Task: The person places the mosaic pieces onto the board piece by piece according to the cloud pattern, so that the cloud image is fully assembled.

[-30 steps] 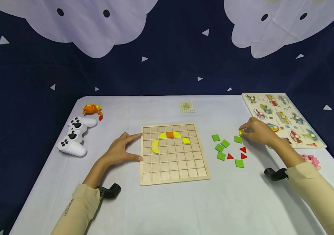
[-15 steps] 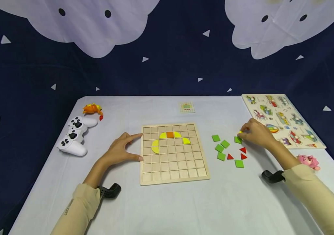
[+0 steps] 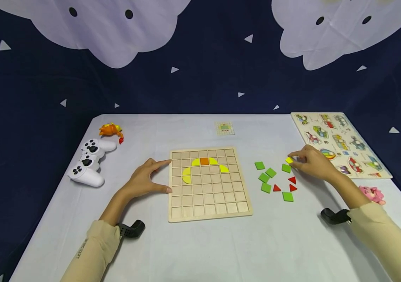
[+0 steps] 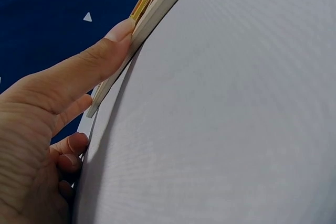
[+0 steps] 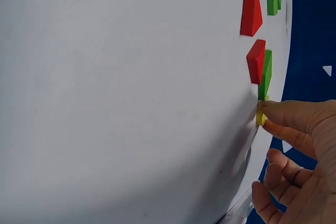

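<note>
A square wooden grid board [image 3: 209,192] lies mid-table. Set in its upper cells are an orange square [image 3: 204,161] and several yellow quarter-round tiles [image 3: 186,175]. My left hand [image 3: 145,181] rests at the board's left edge, thumb and forefinger spread and touching the rim; the left wrist view shows the thumb [image 4: 100,59] against that rim. To the right of the board, my right hand [image 3: 311,162] pinches a small yellow tile [image 3: 289,160] between thumb and forefinger. Just below it lies a green square tile [image 3: 286,168]. The fingers partly cover the yellow tile.
Several green squares [image 3: 264,177] and red triangles [image 3: 293,180] lie between board and right hand. A small pattern card [image 3: 225,128] lies behind the board. Around the edges are a white game controller [image 3: 87,162], an orange toy [image 3: 110,130], a picture puzzle board [image 3: 348,150] and a pink toy [image 3: 372,194].
My right hand dipped slightly toward the green square, then shifted a little right; its yellow tile, mostly covered half a second ago, shows more now. The left hand stays still on the board's edge.
</note>
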Tool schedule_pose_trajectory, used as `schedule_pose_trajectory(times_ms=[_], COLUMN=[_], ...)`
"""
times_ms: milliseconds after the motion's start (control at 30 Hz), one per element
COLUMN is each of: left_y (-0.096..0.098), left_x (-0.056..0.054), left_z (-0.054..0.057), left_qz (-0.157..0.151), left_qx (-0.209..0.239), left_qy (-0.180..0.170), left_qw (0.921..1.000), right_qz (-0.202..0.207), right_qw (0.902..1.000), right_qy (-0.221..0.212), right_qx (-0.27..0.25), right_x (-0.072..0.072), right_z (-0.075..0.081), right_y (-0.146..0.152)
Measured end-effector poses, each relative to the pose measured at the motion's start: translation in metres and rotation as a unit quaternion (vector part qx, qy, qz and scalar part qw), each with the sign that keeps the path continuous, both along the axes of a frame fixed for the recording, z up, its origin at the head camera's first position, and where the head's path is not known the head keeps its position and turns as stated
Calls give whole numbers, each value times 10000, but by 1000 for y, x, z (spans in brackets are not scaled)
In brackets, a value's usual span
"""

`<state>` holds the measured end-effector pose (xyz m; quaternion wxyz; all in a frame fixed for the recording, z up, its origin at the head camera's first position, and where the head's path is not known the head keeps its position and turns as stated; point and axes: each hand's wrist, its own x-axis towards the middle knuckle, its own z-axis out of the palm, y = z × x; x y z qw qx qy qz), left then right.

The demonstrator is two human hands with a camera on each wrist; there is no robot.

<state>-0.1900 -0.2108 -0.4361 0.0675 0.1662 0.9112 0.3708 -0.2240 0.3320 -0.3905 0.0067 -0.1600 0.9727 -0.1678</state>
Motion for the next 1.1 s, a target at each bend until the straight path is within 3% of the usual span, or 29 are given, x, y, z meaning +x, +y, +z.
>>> schedule_pose_trajectory(times_ms=[267,600,1100], left_y=[0,-1,-1], left_x=[0,0,0], left_z=[1,-1,-1], left_qz=[-23,-18,13], left_qx=[-47,49,24], left_qy=[29,25,15], left_qw=[10000,10000,10000], right_qz=[-67,-343,-759], right_qw=[9999,9966,9949], right_qy=[-66,640,663], right_qx=[-106,-394,5], right_x=[8,18,15], right_z=[-2,-12,-10], right_y=[5,2,-12])
